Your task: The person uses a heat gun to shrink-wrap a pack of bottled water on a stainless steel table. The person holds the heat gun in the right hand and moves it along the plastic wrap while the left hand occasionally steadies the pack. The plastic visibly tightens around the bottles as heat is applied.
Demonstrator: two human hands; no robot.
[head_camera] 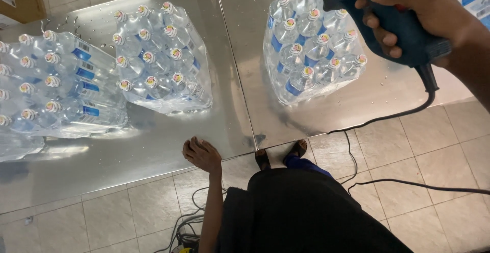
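From the head camera, looking straight down, the right hand (426, 15) was closed around the handle of a dark blue heat gun (380, 13), held up in the upper right of the view. The gun's long axis ran from lower right to upper left, its handle end toward the wrist and its barrel end pointing up and left, over the nearest shrink-wrapped pack of water bottles (314, 46). A black cord (403, 112) left the butt of the handle, dropped past the table edge and trailed across the tiled floor (423, 151) to the right.

The left hand (201, 153) rested on the near edge of the shiny metal table (224, 125), fingers loosely curled over the rim and holding nothing.

That pack stood upright on the right half of the table, its caps facing the camera. A second wrapped pack (161, 56) stood on the left half, well apart from the first, and a third, larger pack (56, 82) lay just beside it at the left edge. More cables (186, 225) were tangled on the floor near the person's dark garment (306, 212), with sandalled feet (280, 156) showing at the table's edge
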